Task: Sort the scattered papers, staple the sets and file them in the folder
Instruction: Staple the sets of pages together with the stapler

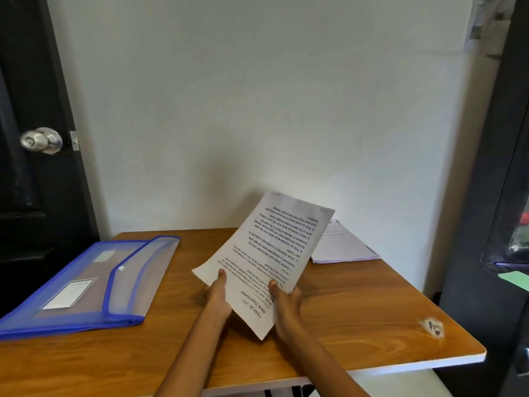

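I see my left hand (pixel 218 296) and right hand (pixel 286 306) each pinching the near end of a printed sheet (pixel 266 253), thumbs on top, lifted above the wooden table (pixel 357 310). Its long axis runs away from me, tilting up and right, text upside down. Further left lies the blue folder (pixel 94 282); further right, a paper stack (pixel 343 247).

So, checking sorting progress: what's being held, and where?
A printed sheet, raised off the table, held at its near end by the left hand and right hand.

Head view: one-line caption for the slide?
Both hands hold a printed sheet above the desk, blue folder alongside.
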The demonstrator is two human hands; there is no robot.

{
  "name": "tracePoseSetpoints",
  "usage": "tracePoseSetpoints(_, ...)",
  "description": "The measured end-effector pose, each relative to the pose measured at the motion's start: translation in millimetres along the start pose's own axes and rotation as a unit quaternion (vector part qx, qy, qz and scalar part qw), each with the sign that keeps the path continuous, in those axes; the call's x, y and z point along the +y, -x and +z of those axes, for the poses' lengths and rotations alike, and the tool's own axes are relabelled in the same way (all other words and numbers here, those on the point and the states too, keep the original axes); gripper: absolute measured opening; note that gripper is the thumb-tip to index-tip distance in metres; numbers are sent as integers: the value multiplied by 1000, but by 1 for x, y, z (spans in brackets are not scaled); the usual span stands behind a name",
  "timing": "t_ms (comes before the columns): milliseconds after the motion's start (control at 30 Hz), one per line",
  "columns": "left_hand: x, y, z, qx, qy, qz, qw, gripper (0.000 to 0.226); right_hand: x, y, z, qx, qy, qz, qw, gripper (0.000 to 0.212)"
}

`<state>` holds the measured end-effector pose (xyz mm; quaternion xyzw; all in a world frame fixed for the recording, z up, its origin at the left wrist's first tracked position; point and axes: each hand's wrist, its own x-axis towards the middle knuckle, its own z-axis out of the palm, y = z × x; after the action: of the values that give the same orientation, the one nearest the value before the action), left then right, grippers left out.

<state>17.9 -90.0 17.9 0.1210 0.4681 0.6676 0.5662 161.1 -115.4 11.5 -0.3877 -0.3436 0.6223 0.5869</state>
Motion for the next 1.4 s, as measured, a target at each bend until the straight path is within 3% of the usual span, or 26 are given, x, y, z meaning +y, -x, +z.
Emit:
tracePoseSetpoints(167, 26, 13, -11, -7, -89, 110, 990, 19, -18, -12, -18, -67, 78, 0, 995, 22)
tracePoseSetpoints(300, 53, 25, -23, -54, -169, 192, 965, 32, -57, -41, -50, 1, 25, -14, 1000, 33)
tracePoseSetpoints(367, 60, 31, -25, -50, -193, 218, 955, 33, -72, -47, -65, 11, 53, -23, 998, 41)
tracePoseSetpoints(567, 87, 49, -14, -111, -231, 283, 924, 19, -91, -39, -67, -58, 239, -93, 965, 29)
tracePoseSetpoints(733, 99, 55, 0, -129, -256, 321, 903, 14, -99, -36, -62, -46, 216, -172, 960, 26)
tracePoseSetpoints(867, 72, 48, -13, -105, -261, 319, 905, 23, -72, -35, -77, -49, 249, -133, 958, 18)
tracePoseSetpoints(967, 34, 40, -32, -85, -262, 281, 920, 17, -45, -39, -91, -72, 264, -89, 958, 16)
tracePoseSetpoints(1067, 19, 28, -40, -76, -269, 247, 928, 48, -42, -48, -92, -77, 271, -87, 956, 18)
tracePoseSetpoints(1167, 27, 6, -40, -74, -269, 220, 935, 23, -48, -57, -84, -92, 262, -100, 955, 15)
tracePoseSetpoints(1267, 33, -15, -41, -62, -249, 203, 945, 21, -53, -71, -76, -21, 228, -160, 960, 16)
tracePoseSetpoints(1333, 33, -30, -40, -44, -207, 182, 960, 26, -52, -87, -71, 19, 309, -219, 925, 13)
tracePoseSetpoints(1400, 31, -43, -36, -21, -150, 169, 974, 30, -49, -104, -65, 30, 449, -249, 857, 17)
